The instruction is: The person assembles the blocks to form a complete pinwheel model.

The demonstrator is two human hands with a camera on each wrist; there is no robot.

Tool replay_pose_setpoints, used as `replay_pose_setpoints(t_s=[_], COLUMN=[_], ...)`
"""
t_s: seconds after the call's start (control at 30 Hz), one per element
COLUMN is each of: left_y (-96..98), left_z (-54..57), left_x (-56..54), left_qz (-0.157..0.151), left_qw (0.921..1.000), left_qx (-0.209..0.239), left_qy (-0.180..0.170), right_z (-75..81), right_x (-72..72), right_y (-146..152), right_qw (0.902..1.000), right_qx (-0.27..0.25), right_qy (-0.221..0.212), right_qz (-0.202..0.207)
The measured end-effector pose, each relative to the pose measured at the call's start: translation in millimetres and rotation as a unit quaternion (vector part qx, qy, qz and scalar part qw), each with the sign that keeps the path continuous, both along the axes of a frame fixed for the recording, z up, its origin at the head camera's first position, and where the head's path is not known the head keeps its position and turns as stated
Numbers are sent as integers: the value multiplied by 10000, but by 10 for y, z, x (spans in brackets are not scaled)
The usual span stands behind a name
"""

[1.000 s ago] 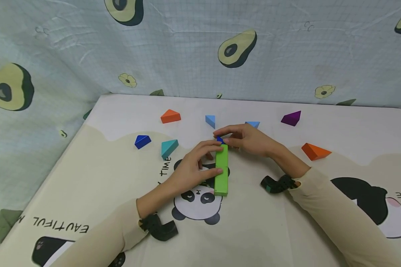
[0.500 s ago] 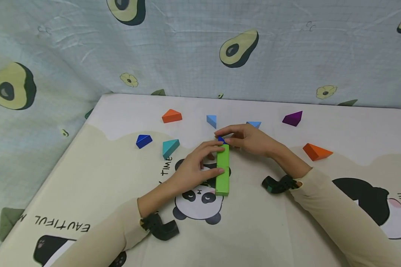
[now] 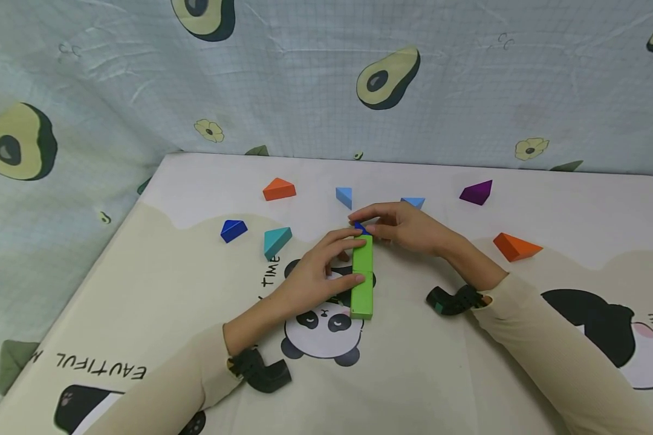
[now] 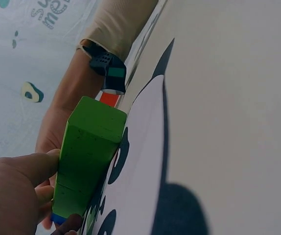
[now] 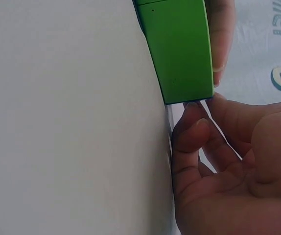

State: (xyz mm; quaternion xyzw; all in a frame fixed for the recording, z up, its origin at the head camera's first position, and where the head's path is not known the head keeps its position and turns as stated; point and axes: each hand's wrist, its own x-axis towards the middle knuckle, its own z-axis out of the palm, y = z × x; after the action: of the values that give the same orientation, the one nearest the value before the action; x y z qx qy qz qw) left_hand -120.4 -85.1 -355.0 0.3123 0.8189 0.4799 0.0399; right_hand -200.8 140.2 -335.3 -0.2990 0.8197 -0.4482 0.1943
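In the head view two light green rectangular blocks (image 3: 362,296) lie end to end on the table, forming one bar. My left hand (image 3: 321,263) reaches over them from the left, thumb and fingertips resting on their upper faces. At the bar's far end is a small dark blue triangular block (image 3: 361,228), mostly covered. My right hand (image 3: 408,225) pinches it between thumb and index finger. The left wrist view has the green bar (image 4: 89,142) close up, with a bit of blue at its far end. In the right wrist view, my right fingertips touch the bar's end.
Loose triangular blocks lie around: orange-red (image 3: 279,190), blue (image 3: 233,230), teal (image 3: 277,243), light blue (image 3: 344,197), another light blue partly behind the right hand, purple (image 3: 476,193) and orange (image 3: 517,247). A panda-print cloth (image 3: 413,374) covers the table; a curtain (image 3: 305,78) hangs behind.
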Motion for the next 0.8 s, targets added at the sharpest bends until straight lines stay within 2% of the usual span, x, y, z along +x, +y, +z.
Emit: replay_pose_setpoints(t_s=[0.8], left_y=[-1], left_z=[-22], left_x=[-12], left_qz=[-32], left_qw=[10000], left_qx=[-49], left_qy=[42], right_z=[-3], right_x=[19], right_y=[-8], right_qw=[9999], right_qx=[-82], right_qy=[-4], right_qz=[-94])
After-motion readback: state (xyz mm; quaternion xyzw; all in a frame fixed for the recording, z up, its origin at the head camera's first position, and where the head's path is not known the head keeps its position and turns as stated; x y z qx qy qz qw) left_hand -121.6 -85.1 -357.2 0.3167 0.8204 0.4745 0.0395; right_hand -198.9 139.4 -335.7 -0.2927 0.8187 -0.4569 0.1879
